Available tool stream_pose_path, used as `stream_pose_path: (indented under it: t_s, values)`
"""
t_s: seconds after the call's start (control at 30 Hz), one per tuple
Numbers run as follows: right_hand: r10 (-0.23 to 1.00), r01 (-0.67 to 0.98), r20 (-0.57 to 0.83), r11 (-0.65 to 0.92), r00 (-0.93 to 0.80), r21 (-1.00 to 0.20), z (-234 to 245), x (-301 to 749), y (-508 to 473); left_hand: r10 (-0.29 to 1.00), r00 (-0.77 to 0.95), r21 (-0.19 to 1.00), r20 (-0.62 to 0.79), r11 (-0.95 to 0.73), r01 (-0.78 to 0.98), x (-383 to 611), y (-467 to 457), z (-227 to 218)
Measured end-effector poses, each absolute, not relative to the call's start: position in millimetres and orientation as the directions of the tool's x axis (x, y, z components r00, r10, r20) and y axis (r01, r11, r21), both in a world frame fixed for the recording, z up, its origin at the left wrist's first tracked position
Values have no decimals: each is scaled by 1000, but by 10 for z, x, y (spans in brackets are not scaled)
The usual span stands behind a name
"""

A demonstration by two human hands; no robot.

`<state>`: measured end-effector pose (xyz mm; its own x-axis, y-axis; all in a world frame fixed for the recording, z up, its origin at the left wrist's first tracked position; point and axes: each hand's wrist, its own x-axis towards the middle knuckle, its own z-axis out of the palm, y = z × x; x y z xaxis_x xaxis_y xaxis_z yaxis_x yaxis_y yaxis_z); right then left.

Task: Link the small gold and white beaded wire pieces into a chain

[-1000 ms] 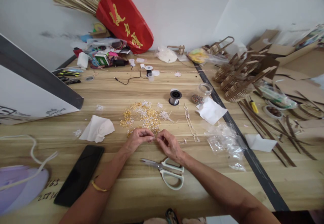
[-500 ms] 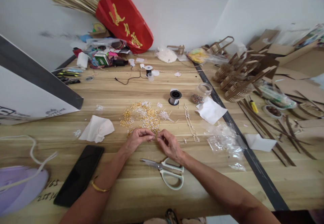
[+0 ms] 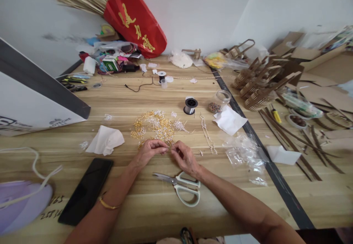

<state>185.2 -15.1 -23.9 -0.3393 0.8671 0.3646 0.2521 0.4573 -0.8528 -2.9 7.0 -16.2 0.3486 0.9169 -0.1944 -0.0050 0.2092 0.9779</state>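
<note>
**Both hands pinched shut at the near side of a gold heap**

The left hand and right hand meet tip to tip about mid-bench, a little toward the near edge. Both sets of fingers are curled and pinched closed. Whatever sits between them is too small to make out.

The heap of gold and clear bits lies just beyond the fingertips, toward the far edge. Its nearest pieces are partly hidden behind the left hand.

The right wrist covers part of the white-handled scissors, which lie just nearer than the hands. Both forearms are cut off at the bottom of the view. A lilac object with a white cord at the near left corner is also cut off.

Around the hands:
- A black phone lies left of the left forearm.
- A crumpled tissue lies beyond the phone.
- A wire spool and a glass jar stand past the heap.
- A bead chain lies to the right of the heap.
- Clear plastic bags lie beside a black strip that crosses the bench.
</note>
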Motion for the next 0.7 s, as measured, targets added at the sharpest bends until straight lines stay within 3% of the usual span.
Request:
stream_pose_path:
  t_s: [0.7]
  values:
    - [865,260,367,463,-342,-848,-251,1852,-145,912,363,979,-193,205,7,-34,70,-175]
